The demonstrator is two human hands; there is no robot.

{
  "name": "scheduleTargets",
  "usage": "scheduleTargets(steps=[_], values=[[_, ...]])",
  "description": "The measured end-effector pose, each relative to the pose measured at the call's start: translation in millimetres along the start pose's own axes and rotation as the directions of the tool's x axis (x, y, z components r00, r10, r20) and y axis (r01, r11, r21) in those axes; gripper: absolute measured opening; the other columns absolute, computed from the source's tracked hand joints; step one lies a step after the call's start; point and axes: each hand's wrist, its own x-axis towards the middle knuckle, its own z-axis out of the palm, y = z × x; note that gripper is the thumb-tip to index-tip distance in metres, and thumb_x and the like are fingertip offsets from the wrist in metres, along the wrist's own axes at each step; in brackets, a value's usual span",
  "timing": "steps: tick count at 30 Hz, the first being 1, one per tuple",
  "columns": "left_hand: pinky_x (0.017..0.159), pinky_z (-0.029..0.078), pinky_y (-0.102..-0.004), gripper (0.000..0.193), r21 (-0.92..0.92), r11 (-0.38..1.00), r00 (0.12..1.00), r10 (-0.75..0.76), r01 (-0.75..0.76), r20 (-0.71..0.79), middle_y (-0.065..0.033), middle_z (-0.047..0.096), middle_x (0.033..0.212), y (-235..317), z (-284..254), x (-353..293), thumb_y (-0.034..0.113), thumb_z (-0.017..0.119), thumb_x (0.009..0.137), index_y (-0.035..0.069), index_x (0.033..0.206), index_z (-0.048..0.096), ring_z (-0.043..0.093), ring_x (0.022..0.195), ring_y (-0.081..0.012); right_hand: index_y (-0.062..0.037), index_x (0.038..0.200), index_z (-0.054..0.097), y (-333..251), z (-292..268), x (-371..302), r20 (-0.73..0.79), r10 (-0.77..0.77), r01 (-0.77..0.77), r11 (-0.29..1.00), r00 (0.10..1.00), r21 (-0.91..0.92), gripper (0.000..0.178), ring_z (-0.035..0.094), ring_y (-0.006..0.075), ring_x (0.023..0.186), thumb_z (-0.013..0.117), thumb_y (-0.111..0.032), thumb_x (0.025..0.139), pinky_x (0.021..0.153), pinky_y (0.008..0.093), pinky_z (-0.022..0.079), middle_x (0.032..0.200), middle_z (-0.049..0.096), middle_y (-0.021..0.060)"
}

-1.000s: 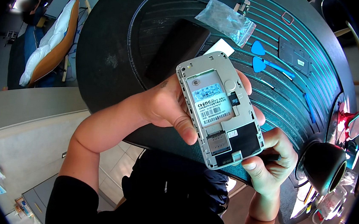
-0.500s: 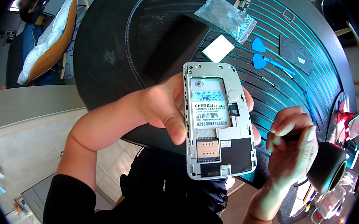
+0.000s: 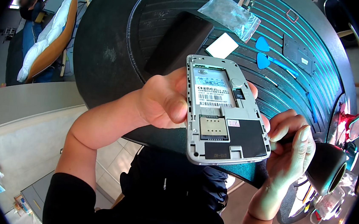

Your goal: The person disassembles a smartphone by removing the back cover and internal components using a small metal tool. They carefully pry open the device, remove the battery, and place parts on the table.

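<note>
A silver phone [image 3: 227, 112] with its back cover off rests in my left hand [image 3: 165, 101], thumb along its left edge and fingertips showing at its right edge. Its open battery bay, labels, small memory card and metal card slot face up. My right hand [image 3: 293, 143] is beside the phone's lower right edge, fingers curled toward the thumb. Whatever those fingers pinch, if anything, is hidden. Beyond the phone lies a white rectangular block [image 3: 222, 45]. To its right are two blue opening picks [image 3: 262, 44] and a blue-handled tool [image 3: 283, 67].
On the dark ribbed table sit a black box [image 3: 179, 43], a clear zip bag [image 3: 230, 16], a dark flat panel [image 3: 299, 54] and a red loop [image 3: 292, 16]. A black cylindrical object [image 3: 326, 167] stands right of my right hand. Another person [image 3: 30, 7] is far left.
The phone's top has tipped away and its lower end has risen and shifted right, nearer my right hand. My right hand has barely moved, its fingers curled a little more.
</note>
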Motion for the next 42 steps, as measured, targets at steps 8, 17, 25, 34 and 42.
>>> scheduleTargets(steps=[8,17,25,34,42], values=[[0.095,0.048,-0.0610,0.095,0.111,0.989,0.981,0.071,-0.092,0.183,-0.0257,0.044,0.136,-8,-9,6,0.006,0.087,0.063,-0.006,0.141,0.034,0.049,0.123,-0.0496,0.0019,0.085,0.058,-1,5,-1,-0.032,0.096,-0.096,0.995,0.995,-0.010,0.031,0.036,0.0021,0.048,0.052,-0.024,0.102,0.046,0.0189,0.029,0.082,0.060,0.0108],[0.090,0.052,-0.0359,0.088,0.697,0.708,0.994,0.081,-0.113,0.079,-0.0156,0.061,0.119,-13,-6,3,0.026,0.090,0.062,-0.003,0.134,0.048,0.063,0.108,-0.0237,0.0028,0.114,0.061,2,2,-1,0.050,0.117,-0.112,0.990,0.992,-0.089,0.036,0.041,-0.0031,0.053,0.076,-0.004,0.083,0.047,0.0143,0.031,0.103,0.065,0.0069],[0.094,0.051,-0.0384,0.087,0.626,0.779,0.999,0.045,-0.042,0.011,-0.0220,0.054,0.130,-11,-6,4,0.021,0.081,0.071,-0.006,0.142,0.038,0.060,0.113,-0.0277,0.0036,0.109,0.062,4,2,1,0.002,0.019,-0.019,0.989,1.000,-0.150,0.025,0.035,0.0000,0.052,0.067,-0.012,0.090,0.046,0.0167,0.029,0.108,0.062,0.0094],[0.102,0.044,-0.0397,0.074,0.546,0.830,0.993,-0.112,0.110,-0.030,-0.0210,0.059,0.127,-11,-9,-4,0.025,0.056,0.080,-0.005,0.145,0.035,0.059,0.116,-0.0295,0.0060,0.100,0.063,-2,-1,0,-0.071,0.000,-0.004,0.998,0.997,-0.066,0.028,0.039,0.0029,0.056,0.052,-0.020,0.099,0.049,0.0190,0.031,0.096,0.056,0.0092],[0.084,0.053,-0.0379,0.066,0.537,0.833,0.987,-0.058,0.130,-0.150,-0.0221,0.065,0.107,-14,-3,-8,0.027,0.058,0.077,-0.006,0.134,0.048,0.066,0.093,-0.0289,0.0016,0.095,0.066,1,7,-2,-0.080,0.071,-0.084,0.983,0.994,-0.166,0.012,0.042,0.0042,0.064,0.072,-0.003,0.086,0.059,0.0190,0.035,0.091,0.060,0.0038]])
